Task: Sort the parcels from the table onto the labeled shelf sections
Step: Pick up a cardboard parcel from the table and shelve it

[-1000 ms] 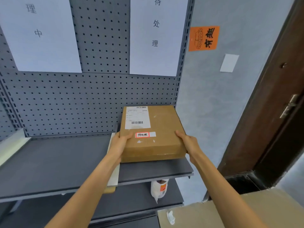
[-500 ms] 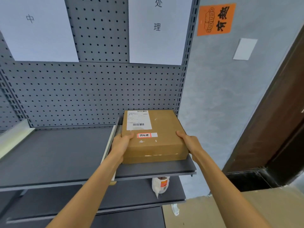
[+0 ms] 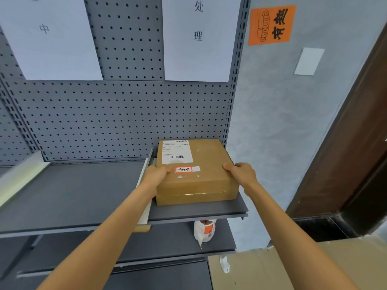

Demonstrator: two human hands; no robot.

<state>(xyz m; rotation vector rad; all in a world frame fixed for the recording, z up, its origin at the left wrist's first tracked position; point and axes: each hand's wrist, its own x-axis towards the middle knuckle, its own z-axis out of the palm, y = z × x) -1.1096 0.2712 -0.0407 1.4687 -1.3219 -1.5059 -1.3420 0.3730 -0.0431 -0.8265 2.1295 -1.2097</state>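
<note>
Head view looks down on a brown cardboard parcel (image 3: 196, 174) sitting flat on the grey shelf (image 3: 73, 195), in the rightmost section, its far edge close to the pegboard back panel (image 3: 125, 118). Both hands grip the parcel — the left hand (image 3: 156, 174) curls over its left top edge, thumb on the top face, and the right hand (image 3: 240, 172) curls over its right top edge. On top of the parcel lie a white shipping label (image 3: 176, 151) with barcodes at the far left corner and, nearer the person, a small white sticker (image 3: 186, 169) with a red-outlined box of handwritten characters.

Just left of the parcel a thin pale divider (image 3: 146, 195) runs front to back along the shelf; the left forearm crosses over it. Above the parcel, on the pegboard, hangs a white paper sign (image 3: 196, 38) with printed characters; a second white sign (image 3: 50, 36) hangs further left. Below the parcel, on the lower shelf (image 3: 167, 245), stands a white packet (image 3: 204, 231) with an orange label — partly hidden by the shelf edge. To the parcel's right, on the blue-grey wall (image 3: 282, 122), are an orange notice (image 3: 272, 25) and a small white card (image 3: 309, 61). A sheet of cardboard (image 3: 282, 271) lies at lower right.
</note>
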